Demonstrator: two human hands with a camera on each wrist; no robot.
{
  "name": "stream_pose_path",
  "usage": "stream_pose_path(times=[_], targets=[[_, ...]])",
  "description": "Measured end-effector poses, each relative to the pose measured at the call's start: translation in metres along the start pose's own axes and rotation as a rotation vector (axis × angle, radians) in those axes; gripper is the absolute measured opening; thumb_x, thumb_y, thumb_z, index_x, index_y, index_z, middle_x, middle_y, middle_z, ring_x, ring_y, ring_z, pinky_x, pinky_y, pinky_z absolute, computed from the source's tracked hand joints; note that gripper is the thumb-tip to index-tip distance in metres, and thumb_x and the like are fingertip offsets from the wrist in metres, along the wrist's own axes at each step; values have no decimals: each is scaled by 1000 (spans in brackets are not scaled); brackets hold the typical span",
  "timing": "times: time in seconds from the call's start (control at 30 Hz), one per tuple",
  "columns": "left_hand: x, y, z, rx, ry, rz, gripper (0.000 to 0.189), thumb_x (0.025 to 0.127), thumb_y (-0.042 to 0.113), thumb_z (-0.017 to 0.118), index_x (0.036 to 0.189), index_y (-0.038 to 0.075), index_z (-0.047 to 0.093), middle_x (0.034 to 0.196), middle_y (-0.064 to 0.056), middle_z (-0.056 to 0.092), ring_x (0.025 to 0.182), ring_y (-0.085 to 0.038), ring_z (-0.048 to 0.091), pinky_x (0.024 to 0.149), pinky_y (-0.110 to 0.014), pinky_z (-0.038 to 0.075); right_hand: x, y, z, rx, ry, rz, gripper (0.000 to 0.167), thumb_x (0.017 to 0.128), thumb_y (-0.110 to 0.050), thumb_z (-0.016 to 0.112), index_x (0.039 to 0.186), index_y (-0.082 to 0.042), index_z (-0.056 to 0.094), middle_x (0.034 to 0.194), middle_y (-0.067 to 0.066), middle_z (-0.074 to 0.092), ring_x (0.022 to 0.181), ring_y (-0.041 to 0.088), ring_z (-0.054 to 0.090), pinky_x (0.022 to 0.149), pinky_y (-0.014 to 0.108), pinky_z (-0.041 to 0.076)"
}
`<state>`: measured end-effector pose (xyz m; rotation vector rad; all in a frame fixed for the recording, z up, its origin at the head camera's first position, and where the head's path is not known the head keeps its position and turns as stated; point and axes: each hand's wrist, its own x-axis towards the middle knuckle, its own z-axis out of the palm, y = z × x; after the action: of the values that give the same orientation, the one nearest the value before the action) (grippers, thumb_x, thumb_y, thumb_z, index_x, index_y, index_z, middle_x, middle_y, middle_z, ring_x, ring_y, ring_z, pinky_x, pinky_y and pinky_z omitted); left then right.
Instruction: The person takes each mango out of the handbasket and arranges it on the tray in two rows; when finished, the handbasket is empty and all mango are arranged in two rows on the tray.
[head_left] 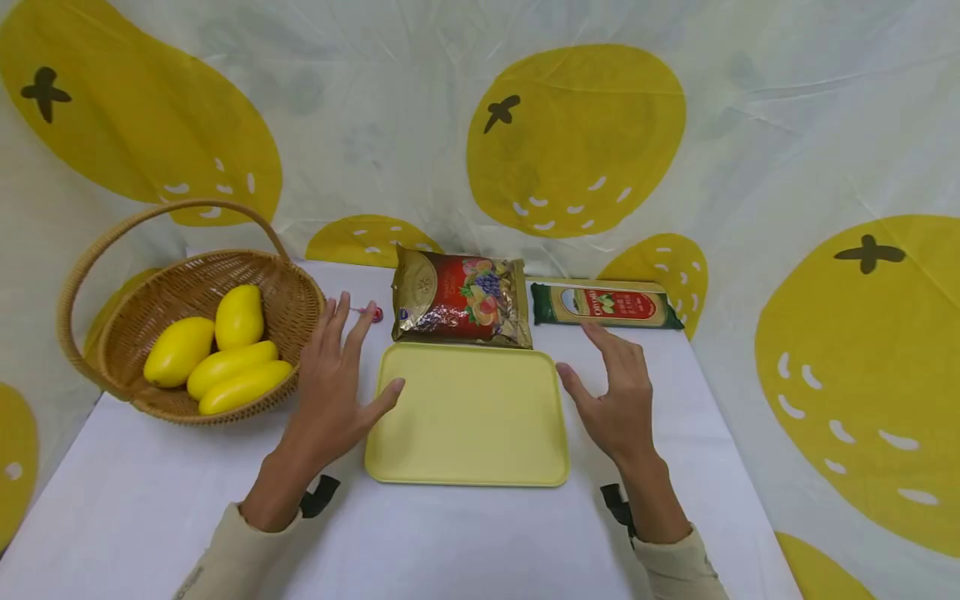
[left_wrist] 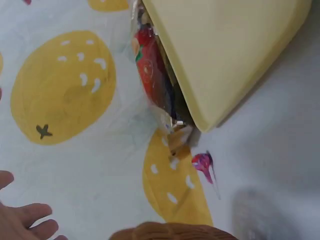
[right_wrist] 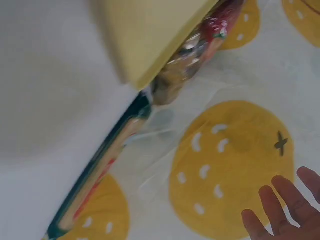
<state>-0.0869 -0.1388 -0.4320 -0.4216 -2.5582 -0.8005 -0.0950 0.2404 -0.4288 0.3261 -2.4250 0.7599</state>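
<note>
One white tabletop [head_left: 480, 542], yellow tray [head_left: 467, 417], fruit-print cloth [head_left: 375, 125] hanging behind

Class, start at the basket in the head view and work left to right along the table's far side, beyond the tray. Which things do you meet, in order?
Wicker basket → lollipop → gold-and-red bag → long green-ended packet.
</note>
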Motion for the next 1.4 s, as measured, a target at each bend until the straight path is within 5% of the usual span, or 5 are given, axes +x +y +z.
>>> stream_pose_path(times=[0.47,0.73,0.93,1.13,1.4], targets=[[-46,-9,-30,-94,585,-159,75,85,44,71,147,4,60,159,-19,52,142,-46,45,118,-53,29,24,-67,41,235,-60,-195,68,85,-30,89,145,-10,65,150,10,64,131,30,57,111,50,49],[-62,-14,-37,-61,854,-368,73,81,41,74,141,3,60,158,-13,46,148,-31,35,126,-42,23,34,-96,61,319,-69,-280,64,85,-31,90,141,-9,68,144,11,67,129,29,59,109,48,50],[-78,-33,-40,-96,890,-537,72,80,28,78,147,15,55,166,-11,27,158,-21,18,131,-36,15,38,-119,70,361,-72,-328,61,85,-30,89,139,-10,69,141,7,69,130,25,62,114,47,48],[-90,-56,-38,-217,851,-703,83,83,31,81,156,25,43,172,-6,14,160,-15,11,120,-39,23,43,-141,79,392,-59,-408,58,86,-31,88,137,-10,70,138,6,72,129,22,63,110,39,52],[-96,-76,-42,-376,677,-881,92,92,31,80,165,35,25,175,3,8,162,-28,16,129,-52,35,43,-161,89,401,-77,-465,57,87,-33,88,136,-12,70,135,0,73,120,17,65,105,29,53]])
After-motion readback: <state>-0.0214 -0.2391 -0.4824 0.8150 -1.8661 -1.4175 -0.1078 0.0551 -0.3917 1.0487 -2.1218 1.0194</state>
